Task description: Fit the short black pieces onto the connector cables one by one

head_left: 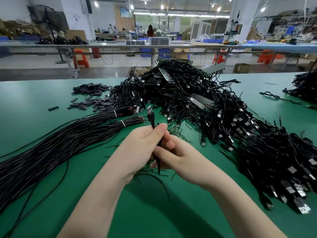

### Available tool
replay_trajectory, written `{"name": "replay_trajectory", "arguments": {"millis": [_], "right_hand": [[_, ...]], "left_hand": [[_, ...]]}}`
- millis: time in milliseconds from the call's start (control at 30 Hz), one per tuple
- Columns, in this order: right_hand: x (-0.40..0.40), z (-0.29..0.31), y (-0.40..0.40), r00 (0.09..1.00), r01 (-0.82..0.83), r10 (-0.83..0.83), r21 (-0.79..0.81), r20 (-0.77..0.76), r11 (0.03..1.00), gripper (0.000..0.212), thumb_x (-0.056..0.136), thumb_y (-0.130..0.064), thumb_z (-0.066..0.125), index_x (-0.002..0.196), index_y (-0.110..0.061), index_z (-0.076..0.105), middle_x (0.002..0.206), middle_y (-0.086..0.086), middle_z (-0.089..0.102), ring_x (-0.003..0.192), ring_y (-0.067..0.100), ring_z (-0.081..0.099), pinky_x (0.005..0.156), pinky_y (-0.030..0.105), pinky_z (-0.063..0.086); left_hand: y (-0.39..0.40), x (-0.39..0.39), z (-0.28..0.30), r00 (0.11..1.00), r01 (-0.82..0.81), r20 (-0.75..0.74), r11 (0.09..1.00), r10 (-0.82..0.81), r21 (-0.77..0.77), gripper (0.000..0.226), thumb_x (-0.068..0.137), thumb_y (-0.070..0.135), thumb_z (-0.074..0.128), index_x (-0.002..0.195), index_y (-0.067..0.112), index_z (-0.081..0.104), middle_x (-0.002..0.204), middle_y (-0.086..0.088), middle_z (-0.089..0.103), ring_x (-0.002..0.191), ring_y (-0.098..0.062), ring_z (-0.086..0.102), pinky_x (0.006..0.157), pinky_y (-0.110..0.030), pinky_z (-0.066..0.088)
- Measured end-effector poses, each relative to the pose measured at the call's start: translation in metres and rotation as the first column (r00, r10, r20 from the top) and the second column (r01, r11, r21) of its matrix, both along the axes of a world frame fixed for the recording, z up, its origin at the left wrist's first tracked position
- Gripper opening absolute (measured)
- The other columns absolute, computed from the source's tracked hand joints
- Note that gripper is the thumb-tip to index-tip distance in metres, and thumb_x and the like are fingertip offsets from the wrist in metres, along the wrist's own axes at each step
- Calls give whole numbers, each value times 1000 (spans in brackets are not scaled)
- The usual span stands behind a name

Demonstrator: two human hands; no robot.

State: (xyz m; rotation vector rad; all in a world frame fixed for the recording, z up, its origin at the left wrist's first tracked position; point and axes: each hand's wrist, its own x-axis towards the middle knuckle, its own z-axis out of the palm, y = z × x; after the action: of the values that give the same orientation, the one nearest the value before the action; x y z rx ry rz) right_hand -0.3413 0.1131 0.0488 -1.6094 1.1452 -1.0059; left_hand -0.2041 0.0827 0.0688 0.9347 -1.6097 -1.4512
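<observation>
Black connector cable [151, 115] upright | left hand [144, 145] grips it | right hand [173, 155] pinches below

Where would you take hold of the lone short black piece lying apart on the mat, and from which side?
Pinch the short black piece across its narrow width at mid-length, coming from above: it lies flat on the green mat, with nothing touching it.

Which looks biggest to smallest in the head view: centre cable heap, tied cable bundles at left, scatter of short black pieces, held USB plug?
1. Centre cable heap.
2. Tied cable bundles; they run nearer the camera, so ranks 1 and 2 are unsure.
3. Scatter of short black pieces.
4. Held USB plug.
</observation>
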Motion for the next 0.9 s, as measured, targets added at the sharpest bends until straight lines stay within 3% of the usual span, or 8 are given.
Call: {"name": "replay_trajectory", "arguments": {"millis": [100, 200, 367, 400, 467, 533, 700, 900], "right_hand": [[7, -12, -6, 999, 34, -35, -15, -40, 999, 15, 99, -22, 47, 108, -11, 54, 95, -1, 65, 84, 21, 71, 87, 53, 53], [11, -21, -8, 989, 52, -57, -42, -136, 998, 16, 100, -24, 40, 102, -26, 55, 79, -9, 66, 74, 15, 71, 81, 45, 56], [4, -37, -17, 920, 264, -254, -8, -299, 964, 26, 101, -26, 31, 91, -17, 53, 62, -5, 52, 52, 14, 50, 50, 28, 40], [-1, -38, -20, 932, 276, -250, 65, -264, 959, 27, 101, -25, 30, 90, -18, 54, 63, -6, 46, 50, 13, 43, 48, 26, 35], [-12, -37, -23, 974, 205, -176, 230, -139, 951, 29, 102, -22, 30, 87, -17, 54, 62, -5, 38, 44, 9, 33, 44, 22, 29], [-22, -36, -22, 997, 74, -57, 343, -59, 936, 28, 104, -22, 31, 84, -18, 51, 58, -7, 34, 41, 8, 28, 41, 20, 26], [-40, -36, -14, 940, -148, 288, 540, -184, 829, 28, 104, -27, 35, 86, -20, 55, 57, -10, 33, 46, 9, 25, 43, 21, 26], [-51, -39, -18, 969, -105, 212, 567, -126, 817, 29, 106, -32, 34, 87, -20, 53, 59, -8, 37, 44, 7, 25, 42, 17, 29]], "left_hand": [[-3, 0, -5, 972, -135, 179, 987, 149, -86, 45, 96, 48, 52, 67, 18, 68, 68, -1, 69, 57, -17, 61, 64, -42, 51], [-7, -2, -8, 785, -257, 473, 905, 401, -340, 55, 89, 58, 46, 68, 14, 71, 67, -4, 68, 58, -17, 66, 68, -40, 55], [-11, 10, -9, 674, -370, 353, 710, 649, -599, 27, 89, 50, 62, 78, 27, 72, 66, 14, 70, 63, 0, 65, 70, -29, 56], [-15, 17, -8, 685, -308, 355, 695, 636, -650, 19, 89, 45, 65, 99, 30, 71, 88, 16, 73, 80, 0, 66, 83, -28, 55], [-23, 26, -10, 657, 29, 557, 721, 508, -692, 58, 89, 35, 68, 142, 30, 47, 142, 11, 50, 131, -8, 45, 114, -29, 31], [-26, 21, -15, 547, 364, 748, 697, 376, -617, 74, 86, 39, 70, 150, 38, 32, 160, 10, 24, 148, -14, 16, 121, -34, 17], [-19, -6, -32, 440, 477, 883, 790, 163, -384, 44, 77, 51, 70, 120, 49, 62, 112, 12, 66, 111, -15, 55, 89, -33, 48], [-19, -11, -42, 425, 473, 905, 847, 19, -240, 31, 81, 48, 72, 107, 30, 67, 91, 4, 66, 85, -20, 61, 73, -31, 51]]}}
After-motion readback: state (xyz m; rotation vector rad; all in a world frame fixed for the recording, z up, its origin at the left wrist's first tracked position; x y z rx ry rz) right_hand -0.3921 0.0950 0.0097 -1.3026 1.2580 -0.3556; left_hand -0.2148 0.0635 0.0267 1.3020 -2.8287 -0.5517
